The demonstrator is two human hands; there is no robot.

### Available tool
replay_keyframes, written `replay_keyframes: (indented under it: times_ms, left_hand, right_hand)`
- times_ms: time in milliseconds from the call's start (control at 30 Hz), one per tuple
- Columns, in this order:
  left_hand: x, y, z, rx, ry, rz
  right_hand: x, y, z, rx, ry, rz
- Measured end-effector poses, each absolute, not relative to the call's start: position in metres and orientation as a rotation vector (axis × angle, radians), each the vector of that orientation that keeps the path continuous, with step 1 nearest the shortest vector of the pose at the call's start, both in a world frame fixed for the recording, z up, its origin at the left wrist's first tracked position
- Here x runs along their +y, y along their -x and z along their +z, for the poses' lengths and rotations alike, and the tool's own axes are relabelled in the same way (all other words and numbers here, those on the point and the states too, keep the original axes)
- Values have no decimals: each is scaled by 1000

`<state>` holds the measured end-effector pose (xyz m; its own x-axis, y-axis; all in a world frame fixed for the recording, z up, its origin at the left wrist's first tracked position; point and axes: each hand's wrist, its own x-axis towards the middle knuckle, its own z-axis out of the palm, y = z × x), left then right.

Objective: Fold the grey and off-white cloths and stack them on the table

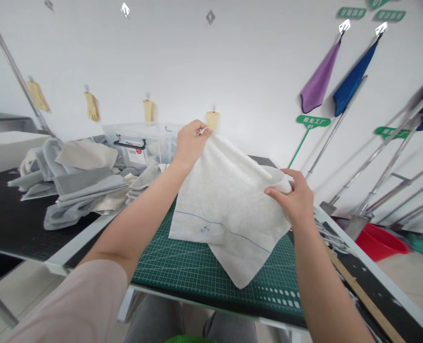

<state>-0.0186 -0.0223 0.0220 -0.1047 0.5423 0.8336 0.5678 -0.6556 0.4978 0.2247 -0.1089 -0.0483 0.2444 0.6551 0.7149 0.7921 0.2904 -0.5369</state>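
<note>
A white cloth (233, 195) hangs between my two hands in the middle of the view, with a blue line and small blue handwriting near its lower edge. My left hand (192, 143) pinches its upper left corner, raised higher than the other side. With thumb and fingers, my right hand (295, 194) grips the upper right part, where the fabric is folded over. The cloth's lower corner droops over a green cutting mat (161, 259) on the table. Part of the mat is hidden behind the cloth and my arms.
Grey and off-white cloths (79, 176) are heaped on the left, beside a clear plastic box (140, 143) with a black handle. A wooden strip (363, 295) lies along the right edge. A red bucket (383, 240) and long-handled tools stand by the wall at right.
</note>
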Motion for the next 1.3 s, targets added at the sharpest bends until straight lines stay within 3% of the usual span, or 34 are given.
replay_keyframes:
  times_ms: [133, 267, 500, 600, 733, 900, 1067, 1300]
  left_hand:
    - [-8, 12, 26, -1361, 2096, -1841]
    - [-6, 10, 26, -1370, 2105, -1829]
    - [-20, 19, 27, -1247, 2218, -1949]
    - [-30, 16, 28, -1203, 2344, -1951]
    - [-42, 6, 25, -1091, 2720, -1692]
    - [-52, -1, 15, -910, 3054, -1303]
    - [-50, 17, 5, -1059, 2851, -1412]
    - [-39, 42, -15, -1285, 2707, -1440]
  right_hand:
    - [-110, -221, -45, -1636, 1622, -473]
    - [-111, -218, -46, -1688, 1593, -537]
    - [-100, -245, -65, -1349, 1280, -208]
    - [-93, -242, -73, -1239, 1158, 125]
    - [-97, -208, -74, -1363, 1033, 458]
    - [-96, -175, -76, -1760, 1092, 471]
    - [-86, -208, -124, -2099, 1644, 358]
    - [-128, -254, -218, -2331, 1643, 250]
